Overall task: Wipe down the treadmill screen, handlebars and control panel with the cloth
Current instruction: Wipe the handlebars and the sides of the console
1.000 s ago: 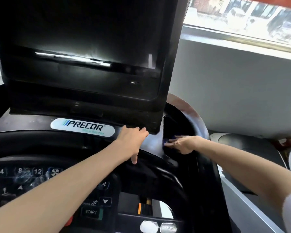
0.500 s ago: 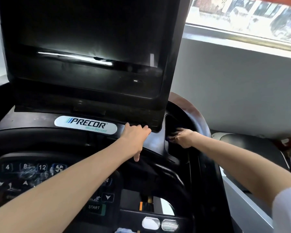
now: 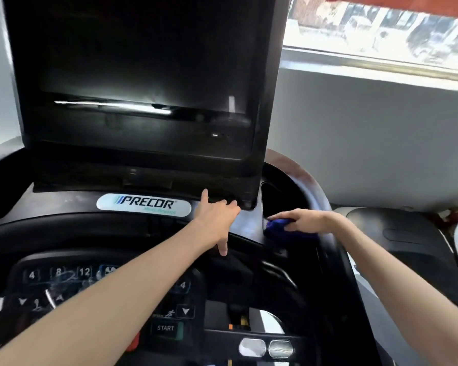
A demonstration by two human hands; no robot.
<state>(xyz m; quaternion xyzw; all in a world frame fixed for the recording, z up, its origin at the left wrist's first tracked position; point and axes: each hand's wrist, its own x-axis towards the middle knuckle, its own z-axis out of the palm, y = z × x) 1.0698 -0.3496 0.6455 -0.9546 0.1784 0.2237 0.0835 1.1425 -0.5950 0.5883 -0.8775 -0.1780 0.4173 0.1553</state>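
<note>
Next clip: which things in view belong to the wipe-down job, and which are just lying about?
Job: blue cloth, right hand holding it, left hand resting below the screen, control panel.
Just there: window, neighbouring machine, Precor badge.

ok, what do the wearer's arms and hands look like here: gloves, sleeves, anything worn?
Nothing worn that shows. The left hand and right hand are bare, with no gloves, and no rings, watch or wristband can be seen. The left forearm and right forearm are uncovered right to the frame edge; no sleeve is in view. No markers, straps or cables on either.
</note>
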